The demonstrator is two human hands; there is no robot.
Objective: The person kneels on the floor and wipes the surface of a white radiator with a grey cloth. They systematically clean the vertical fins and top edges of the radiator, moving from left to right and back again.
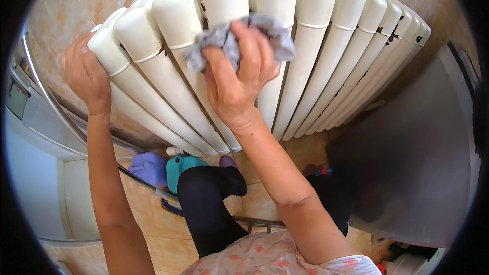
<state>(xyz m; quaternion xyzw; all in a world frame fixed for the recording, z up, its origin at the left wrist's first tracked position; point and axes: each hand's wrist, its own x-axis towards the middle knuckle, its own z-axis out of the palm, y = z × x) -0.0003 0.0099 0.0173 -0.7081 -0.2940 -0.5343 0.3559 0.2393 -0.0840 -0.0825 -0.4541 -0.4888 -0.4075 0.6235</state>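
Observation:
A white column radiator [309, 42] stands against the wall before me, its paint chipped to brown in several gaps. My right hand [240, 65] presses a crumpled grey cloth [280, 42] against the upper front of the middle columns. The cloth and fingers are slightly blurred, and part of the cloth is hidden under the hand. At the radiator's left end, my left hand [86, 70] grips the top of the outermost column, the thumb resting on its front side.
Purple [149, 170] and teal [183, 166] plastic jugs stand on the tiled floor [263, 200] below the radiator's left end, by my knee. A curved chrome rail [49, 95] runs along the left. A large dark grey panel [412, 141] fills the right side.

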